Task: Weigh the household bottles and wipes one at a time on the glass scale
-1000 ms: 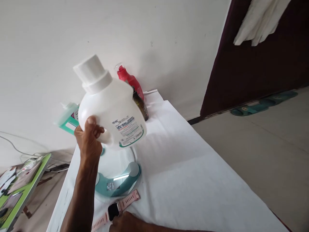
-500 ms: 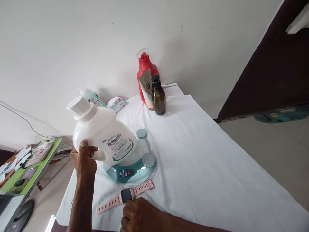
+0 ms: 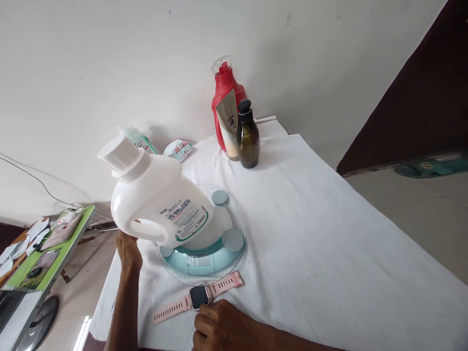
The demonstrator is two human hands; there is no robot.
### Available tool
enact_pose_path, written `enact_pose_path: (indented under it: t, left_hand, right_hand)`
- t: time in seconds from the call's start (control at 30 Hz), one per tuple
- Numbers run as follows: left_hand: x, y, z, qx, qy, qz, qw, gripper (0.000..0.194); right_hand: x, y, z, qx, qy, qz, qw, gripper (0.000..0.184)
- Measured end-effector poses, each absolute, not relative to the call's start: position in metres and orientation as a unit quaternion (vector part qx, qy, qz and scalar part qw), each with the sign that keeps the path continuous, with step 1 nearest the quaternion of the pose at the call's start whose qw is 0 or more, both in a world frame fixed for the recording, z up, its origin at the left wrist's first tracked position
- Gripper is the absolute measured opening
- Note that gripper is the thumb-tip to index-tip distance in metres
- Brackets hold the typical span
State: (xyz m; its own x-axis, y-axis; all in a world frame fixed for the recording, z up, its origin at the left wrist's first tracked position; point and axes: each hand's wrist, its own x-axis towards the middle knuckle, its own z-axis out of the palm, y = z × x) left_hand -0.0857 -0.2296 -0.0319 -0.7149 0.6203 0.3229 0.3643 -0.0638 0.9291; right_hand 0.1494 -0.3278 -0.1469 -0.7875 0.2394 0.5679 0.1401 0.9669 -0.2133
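Note:
A large white laundry jug point(image 3: 149, 195) with a white cap stands on a round glass scale point(image 3: 239, 219). My left hand point(image 3: 128, 251) is just below and behind the jug's handle. Its thumb is off the handle and its fingers are hidden by the jug. On the cloth in front of the scale lies a smartwatch point(image 3: 199, 295) with a pink strap, laid out flat. My right hand point(image 3: 223, 325) rests in a loose fist at the watch's near edge, with nothing seen in it. Faint digits show on the scale's display point(image 3: 198, 261).
At the back of the white-clothed table point(image 3: 310, 243) stand a red bottle point(image 3: 218, 97), a tube point(image 3: 228, 129) and a dark pump bottle point(image 3: 248, 144). Behind the jug are a clear bottle point(image 3: 141, 139) and a wipes pack point(image 3: 180, 150). A green desk point(image 3: 69, 234) stands left.
My left hand has let go of the jug's handle and moved down behind it. The jug stays in place on the scale. My right hand keeps its place by the watch. The view has shifted slightly.

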Motion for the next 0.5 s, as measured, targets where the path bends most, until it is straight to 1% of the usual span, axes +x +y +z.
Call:
enact_pose_path:
  t: [0.1, 0.17, 0.3, 0.4, 0.5]
  left_hand:
    - [-0.102, -0.234, -0.066, 0.312, 0.735, 0.586, 0.138, 0.041]
    - [-0.103, -0.234, -0.077, 0.313, 0.739, 0.58, 0.144, 0.037]
    - [-0.101, -0.233, -0.077, 0.325, 0.743, 0.567, 0.145, 0.024]
    - [-0.1, -0.233, -0.073, 0.333, 0.744, 0.561, 0.146, 0.022]
    - [-0.098, -0.234, -0.069, 0.341, 0.746, 0.552, 0.149, 0.024]
  right_hand:
    - [0.153, -0.328, -0.145, -0.102, -0.941, 0.087, 0.312, 0.03]
    - [0.157, -0.327, -0.142, -0.101, -0.939, 0.094, 0.314, 0.028]
    - [0.162, -0.326, -0.138, -0.091, -0.932, 0.095, 0.337, 0.028]
    - [0.161, -0.326, -0.14, -0.098, -0.926, 0.089, 0.352, 0.029]
    - [0.158, -0.328, -0.145, -0.109, -0.927, 0.083, 0.35, 0.029]
